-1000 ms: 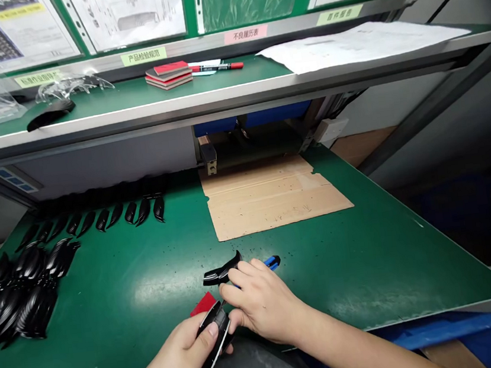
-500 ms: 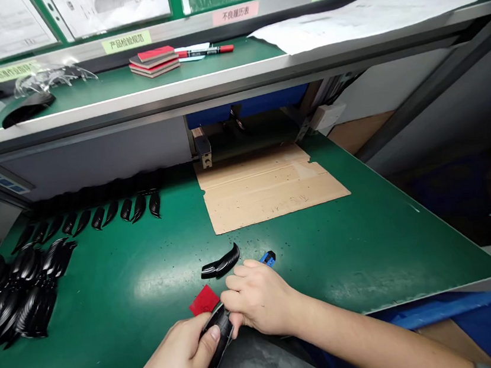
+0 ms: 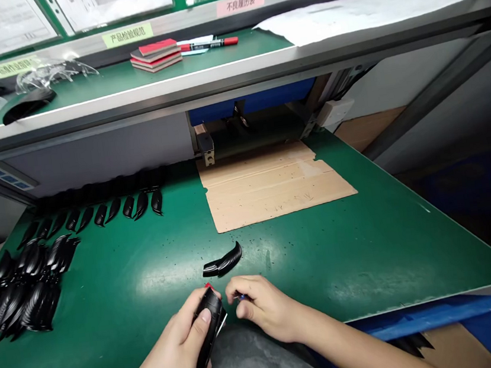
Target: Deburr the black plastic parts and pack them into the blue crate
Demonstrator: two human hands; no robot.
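My left hand (image 3: pixel 182 341) is closed round a curved black plastic part (image 3: pixel 209 326) at the near edge of the green table (image 3: pixel 370 252). My right hand (image 3: pixel 260 307) is closed in a pinch just right of that part, with a small blue tool mostly hidden inside its fingers. A sliver of a red pad (image 3: pixel 208 286) shows above the left thumb. One more curved black part (image 3: pixel 223 264) lies loose on the mat just beyond both hands.
A heap of black curved parts (image 3: pixel 21 292) lies at the left, with a row of them (image 3: pixel 97 215) behind. A flat cardboard sheet (image 3: pixel 272 183) lies mid-table. The upper shelf (image 3: pixel 196 76) carries red pads (image 3: pixel 157 54), a red marker (image 3: pixel 210 44) and papers (image 3: pixel 367 8).
My right hand has drawn back toward me and closed over the blue tool, which showed beyond its fingers before. My left hand moved up over the red pad, hiding most of it.
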